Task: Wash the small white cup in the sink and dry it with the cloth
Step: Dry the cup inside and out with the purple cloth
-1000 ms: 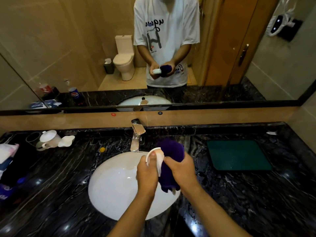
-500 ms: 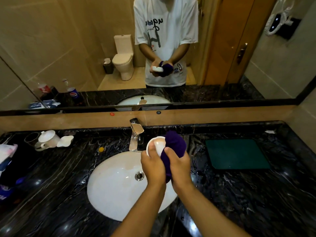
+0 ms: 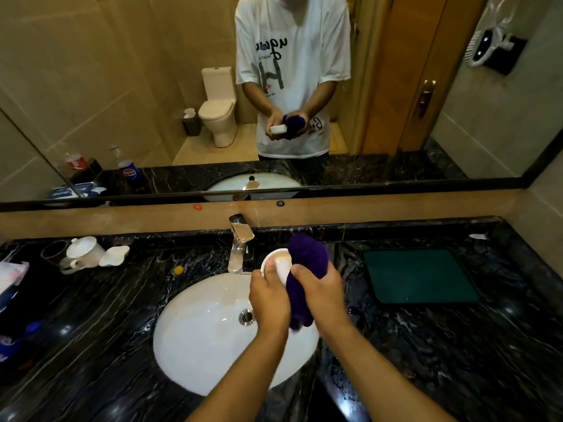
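Note:
I hold the small white cup (image 3: 279, 263) over the right side of the white oval sink (image 3: 210, 336). My left hand (image 3: 268, 300) grips the cup on its side, thumb at the rim, with the mouth facing left and up. My right hand (image 3: 323, 293) is closed around a dark purple cloth (image 3: 304, 269) pressed against the cup's right side. The cloth bunches above my fingers and hangs down below my palm. Most of the cup's body is hidden by hands and cloth.
A chrome tap (image 3: 240, 242) stands just behind the cup. On the black marble counter (image 3: 426, 345) a green mat (image 3: 420, 275) lies to the right, and a white lidded teacup (image 3: 83, 254) and small dish (image 3: 114, 256) sit far left. A mirror (image 3: 122, 86) covers the wall.
Both hands with cup and cloth have risen slightly towards the tap. The cloth has been bunched higher against the cup, and the sink drain has come into view.

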A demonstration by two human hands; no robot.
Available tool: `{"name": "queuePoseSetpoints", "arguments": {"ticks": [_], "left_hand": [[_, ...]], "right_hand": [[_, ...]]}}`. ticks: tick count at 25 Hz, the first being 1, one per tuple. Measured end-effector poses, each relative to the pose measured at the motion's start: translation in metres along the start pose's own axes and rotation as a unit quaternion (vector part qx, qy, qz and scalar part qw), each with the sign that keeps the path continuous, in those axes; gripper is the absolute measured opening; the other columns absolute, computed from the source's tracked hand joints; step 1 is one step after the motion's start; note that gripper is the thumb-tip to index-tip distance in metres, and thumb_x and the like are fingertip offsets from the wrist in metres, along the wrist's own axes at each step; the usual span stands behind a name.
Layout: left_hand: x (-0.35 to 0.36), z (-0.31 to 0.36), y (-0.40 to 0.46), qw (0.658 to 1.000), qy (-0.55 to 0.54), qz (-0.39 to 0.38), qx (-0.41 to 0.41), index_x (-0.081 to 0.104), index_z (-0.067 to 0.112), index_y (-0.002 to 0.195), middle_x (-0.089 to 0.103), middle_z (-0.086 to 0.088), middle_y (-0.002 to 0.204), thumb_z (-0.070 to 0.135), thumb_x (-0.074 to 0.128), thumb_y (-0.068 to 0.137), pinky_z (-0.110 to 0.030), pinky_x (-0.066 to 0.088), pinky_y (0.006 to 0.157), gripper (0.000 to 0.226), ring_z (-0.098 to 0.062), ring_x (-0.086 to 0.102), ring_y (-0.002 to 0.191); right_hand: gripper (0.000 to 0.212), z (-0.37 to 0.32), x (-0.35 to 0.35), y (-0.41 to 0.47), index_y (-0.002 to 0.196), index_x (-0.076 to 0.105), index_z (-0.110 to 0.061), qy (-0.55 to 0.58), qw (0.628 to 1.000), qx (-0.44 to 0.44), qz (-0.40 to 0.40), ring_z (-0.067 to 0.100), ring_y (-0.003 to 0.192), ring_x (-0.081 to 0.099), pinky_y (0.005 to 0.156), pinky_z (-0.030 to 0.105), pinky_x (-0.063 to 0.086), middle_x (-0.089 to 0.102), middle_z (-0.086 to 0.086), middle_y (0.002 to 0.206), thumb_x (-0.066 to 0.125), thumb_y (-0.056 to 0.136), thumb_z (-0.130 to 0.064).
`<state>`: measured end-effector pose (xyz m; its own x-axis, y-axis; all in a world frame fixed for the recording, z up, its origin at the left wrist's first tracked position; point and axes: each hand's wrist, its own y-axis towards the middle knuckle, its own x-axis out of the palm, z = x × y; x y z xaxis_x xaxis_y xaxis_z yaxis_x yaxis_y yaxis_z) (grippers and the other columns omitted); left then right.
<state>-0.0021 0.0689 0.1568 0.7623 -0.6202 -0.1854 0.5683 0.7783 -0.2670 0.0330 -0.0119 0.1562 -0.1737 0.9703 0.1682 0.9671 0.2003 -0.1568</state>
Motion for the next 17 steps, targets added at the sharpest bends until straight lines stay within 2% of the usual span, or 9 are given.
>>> {"name": "queuePoseSetpoints", "arguments": {"ticks": [2, 4, 6, 8, 9, 11, 14, 15, 17], "left_hand": [[0.004, 0.000, -0.002, 1.000, 0.003, -0.010, 0.000, 0.058, 0.015, 0.106, 0.070, -0.012, 0.101, 0.046, 0.039, 0.107, -0.049, 0.061, 0.079, 0.037, -0.030, 0.070, 0.091], [-0.008, 0.002, 0.008, 0.989, 0.106, -0.087, 0.056, 0.059, 0.017, 0.105, 0.071, -0.011, 0.099, 0.045, 0.039, 0.107, -0.050, 0.062, 0.074, 0.034, -0.031, 0.072, 0.086], [-0.023, 0.002, 0.022, 0.944, 0.235, -0.185, 0.137, 0.062, 0.019, 0.108, 0.071, -0.007, 0.096, 0.047, 0.042, 0.105, -0.048, 0.060, 0.073, 0.034, -0.026, 0.070, 0.083], [-0.029, 0.003, 0.029, 0.911, 0.286, -0.231, 0.185, 0.061, 0.022, 0.107, 0.071, -0.001, 0.092, 0.050, 0.045, 0.104, -0.044, 0.055, 0.074, 0.033, -0.019, 0.067, 0.084], [-0.028, 0.002, 0.029, 0.915, 0.278, -0.223, 0.190, 0.060, 0.022, 0.104, 0.071, -0.001, 0.090, 0.049, 0.045, 0.104, -0.044, 0.054, 0.075, 0.031, -0.018, 0.067, 0.084], [-0.021, -0.003, 0.019, 0.952, 0.200, -0.164, 0.162, 0.062, 0.020, 0.104, 0.073, -0.004, 0.093, 0.046, 0.045, 0.105, -0.046, 0.055, 0.078, 0.031, -0.021, 0.068, 0.087], [0.000, -0.009, -0.001, 0.998, -0.010, -0.067, -0.009, 0.067, 0.017, 0.115, 0.075, -0.012, 0.101, 0.046, 0.040, 0.107, -0.052, 0.061, 0.080, 0.040, -0.033, 0.073, 0.092], [0.003, -0.011, -0.002, 0.997, -0.044, -0.054, -0.043, 0.067, 0.017, 0.112, 0.075, -0.012, 0.097, 0.046, 0.039, 0.107, -0.051, 0.062, 0.076, 0.040, -0.033, 0.074, 0.088], [-0.001, -0.013, 0.002, 0.996, -0.004, -0.083, -0.032, 0.067, 0.018, 0.102, 0.074, -0.007, 0.082, 0.047, 0.039, 0.107, -0.038, 0.056, 0.059, 0.041, -0.026, 0.071, 0.072]], "right_hand": [[0.021, 0.001, 0.002, -0.002, 0.091, 0.072, -0.030, 0.001, 0.999, -0.020, 0.038, 0.006, 0.069, 0.072, 0.055, 0.021, 0.056, 0.076, -0.009, 0.081, 0.072, 0.076, -0.015], [0.021, -0.005, -0.012, 0.004, 0.089, 0.071, -0.028, -0.037, 0.999, -0.016, 0.028, 0.006, 0.066, 0.071, 0.053, 0.019, 0.054, 0.076, -0.009, 0.079, 0.073, 0.077, -0.010], [0.018, -0.018, -0.029, 0.013, 0.086, 0.072, -0.026, -0.096, 0.995, 0.005, -0.027, 0.010, 0.067, 0.072, 0.054, 0.023, 0.056, 0.077, -0.002, 0.079, 0.073, 0.075, -0.011], [0.017, -0.030, -0.039, 0.019, 0.087, 0.073, -0.025, -0.140, 0.983, 0.013, -0.116, 0.014, 0.067, 0.070, 0.057, 0.027, 0.056, 0.077, 0.003, 0.079, 0.074, 0.073, -0.015], [0.018, -0.033, -0.040, 0.020, 0.088, 0.073, -0.026, -0.150, 0.978, 0.015, -0.146, 0.013, 0.066, 0.069, 0.057, 0.027, 0.055, 0.076, 0.002, 0.077, 0.074, 0.072, -0.016], [0.020, -0.031, -0.032, 0.016, 0.090, 0.072, -0.026, -0.134, 0.983, 0.010, -0.128, 0.014, 0.067, 0.069, 0.059, 0.028, 0.056, 0.076, 0.002, 0.078, 0.073, 0.071, -0.019], [0.026, -0.010, -0.008, -0.001, 0.097, 0.070, -0.027, -0.055, 0.998, -0.021, -0.013, 0.008, 0.072, 0.072, 0.059, 0.021, 0.057, 0.076, -0.007, 0.085, 0.072, 0.072, -0.018], [0.029, -0.004, -0.002, -0.005, 0.100, 0.069, -0.028, -0.037, 0.999, -0.031, 0.016, 0.006, 0.075, 0.073, 0.060, 0.019, 0.057, 0.076, -0.011, 0.086, 0.072, 0.073, -0.017], [0.030, 0.000, -0.005, -0.005, 0.100, 0.070, -0.027, -0.022, 0.998, -0.027, 0.042, 0.006, 0.075, 0.073, 0.059, 0.018, 0.056, 0.077, -0.012, 0.086, 0.072, 0.075, -0.012]]}}
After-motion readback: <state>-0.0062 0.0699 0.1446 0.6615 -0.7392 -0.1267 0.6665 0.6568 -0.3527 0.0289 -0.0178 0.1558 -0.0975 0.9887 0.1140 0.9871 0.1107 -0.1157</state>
